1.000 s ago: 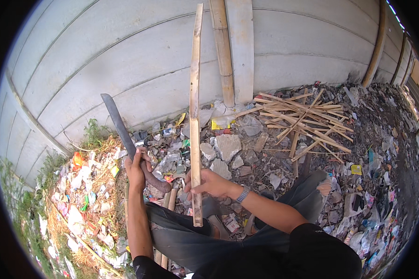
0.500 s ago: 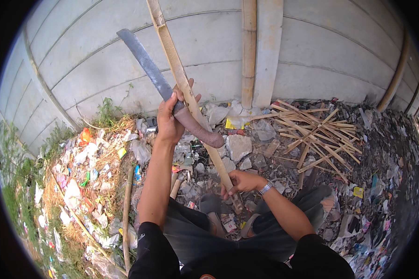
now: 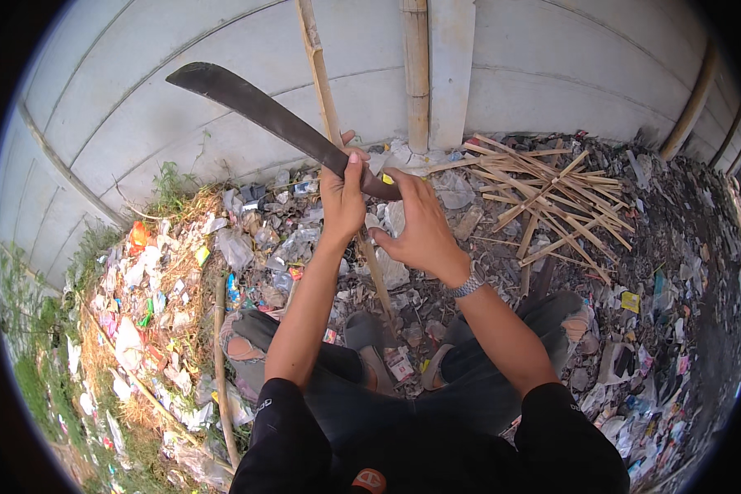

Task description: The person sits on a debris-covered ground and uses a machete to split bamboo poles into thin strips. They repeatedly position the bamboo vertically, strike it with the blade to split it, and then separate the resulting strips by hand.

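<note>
In front of me my left hand (image 3: 342, 198) is closed on a machete and a split bamboo strip together. The machete's dark blade (image 3: 263, 114) points up and to the left, and its handle (image 3: 379, 188) comes out to the right of my thumb. The long bamboo strip (image 3: 321, 78) runs nearly upright behind the blade, its lower end down between my feet. My right hand (image 3: 424, 226), with a metal watch at the wrist, is open at the handle's end. Its thumb and fingers are apart and curved; whether the fingertips touch the handle I cannot tell.
A loose pile of split bamboo strips (image 3: 552, 198) lies at the right. Rubble and litter cover the ground, with a bright heap of trash (image 3: 152, 305) at the left. A concrete panel wall (image 3: 552, 74) with a bamboo pole (image 3: 417, 78) against it stands ahead.
My right hand has left the strip's lower end and moved up to the machete handle. The blade has tilted further left and turned its dark side to view. The strip stands more upright.
</note>
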A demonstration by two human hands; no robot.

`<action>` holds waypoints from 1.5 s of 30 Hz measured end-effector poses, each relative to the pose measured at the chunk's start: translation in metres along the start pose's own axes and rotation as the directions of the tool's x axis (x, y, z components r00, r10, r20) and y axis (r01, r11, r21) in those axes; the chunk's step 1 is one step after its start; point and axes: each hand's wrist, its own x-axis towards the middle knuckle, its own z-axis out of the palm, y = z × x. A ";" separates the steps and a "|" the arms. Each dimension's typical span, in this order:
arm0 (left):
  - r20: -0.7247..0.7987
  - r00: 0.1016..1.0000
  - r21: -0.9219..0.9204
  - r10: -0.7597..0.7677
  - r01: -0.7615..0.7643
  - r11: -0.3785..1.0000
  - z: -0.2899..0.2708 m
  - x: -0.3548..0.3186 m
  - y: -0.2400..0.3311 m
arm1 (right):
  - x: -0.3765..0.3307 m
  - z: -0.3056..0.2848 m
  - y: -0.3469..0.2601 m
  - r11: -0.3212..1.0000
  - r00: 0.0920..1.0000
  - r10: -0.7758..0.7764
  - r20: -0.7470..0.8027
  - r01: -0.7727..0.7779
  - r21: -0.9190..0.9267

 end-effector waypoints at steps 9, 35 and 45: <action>0.129 0.981 0.101 0.142 -0.155 0.983 0.020 0.007 0.020 | 0.002 0.021 0.039 0.992 0.994 0.088 0.057 -0.093 0.084; -0.261 0.835 0.351 0.485 -0.386 0.853 -0.009 0.058 -0.025 | -0.061 -0.008 0.090 0.361 0.596 0.791 0.142 -0.641 0.678; -0.409 0.865 0.039 0.291 -0.303 0.952 0.000 0.103 0.048 | -0.062 -0.015 0.096 0.372 0.570 0.814 0.109 -0.656 0.657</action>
